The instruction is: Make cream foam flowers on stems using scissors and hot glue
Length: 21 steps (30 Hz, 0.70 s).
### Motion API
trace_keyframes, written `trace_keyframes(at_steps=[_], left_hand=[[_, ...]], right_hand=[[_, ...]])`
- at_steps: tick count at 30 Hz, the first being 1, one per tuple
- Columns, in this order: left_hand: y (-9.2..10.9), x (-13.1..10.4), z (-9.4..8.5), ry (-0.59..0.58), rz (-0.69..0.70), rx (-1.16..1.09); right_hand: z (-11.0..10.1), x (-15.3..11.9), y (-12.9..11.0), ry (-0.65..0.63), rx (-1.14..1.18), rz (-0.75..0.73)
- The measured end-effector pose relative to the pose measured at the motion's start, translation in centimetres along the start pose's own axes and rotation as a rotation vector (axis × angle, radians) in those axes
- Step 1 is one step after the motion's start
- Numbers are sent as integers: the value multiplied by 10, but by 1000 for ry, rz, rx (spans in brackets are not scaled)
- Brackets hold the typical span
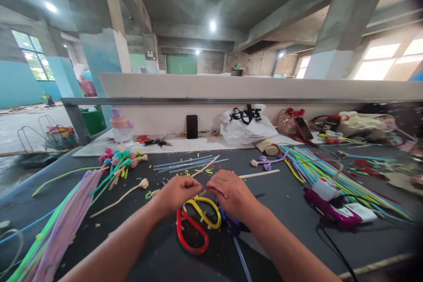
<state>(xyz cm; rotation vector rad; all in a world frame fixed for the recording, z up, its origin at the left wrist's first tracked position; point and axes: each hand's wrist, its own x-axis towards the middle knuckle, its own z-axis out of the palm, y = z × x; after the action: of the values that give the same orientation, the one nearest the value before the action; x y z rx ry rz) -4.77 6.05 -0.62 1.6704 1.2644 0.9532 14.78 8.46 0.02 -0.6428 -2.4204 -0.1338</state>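
Observation:
My left hand point(176, 194) and my right hand point(231, 191) meet fingertip to fingertip over the middle of the dark table. Both are closed in a pinch; whatever sits between the fingers is too small or hidden to name. Just below them lie scissors point(192, 246) with one red and one yellow handle loop, the blades hidden under my left hand. Partly covered by my right hand is a dark blue tool point(233, 225), a clear glue stick point(243, 259) lying at its lower end. Past my fingers are several clear glue sticks point(181, 164) and yellow scraps.
Left lie a bundle of pastel pipe cleaners point(71, 224) and small fuzzy flowers point(124, 158). Right are more coloured pipe cleaners point(317, 172) and a purple power strip point(330, 211) with a cable. Behind stand a phone point(192, 127), a cup point(120, 125) and a white bag point(247, 125).

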Motion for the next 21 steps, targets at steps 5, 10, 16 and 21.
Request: trace_keyframes(at_steps=[5, 10, 16, 21], left_hand=[[-6, -4, 25, -72, -71, -168], [-19, -6, 26, -212, -176, -646], [-21, -10, 22, -339, -197, -820], [-20, -16, 22, -365, -272, -806]], right_hand=[[4, -3, -2, 3, 51, -32], [4, -9, 6, 53, 196, 7], [0, -8, 3, 26, 269, -66], [-3, -4, -5, 12, 269, -86]])
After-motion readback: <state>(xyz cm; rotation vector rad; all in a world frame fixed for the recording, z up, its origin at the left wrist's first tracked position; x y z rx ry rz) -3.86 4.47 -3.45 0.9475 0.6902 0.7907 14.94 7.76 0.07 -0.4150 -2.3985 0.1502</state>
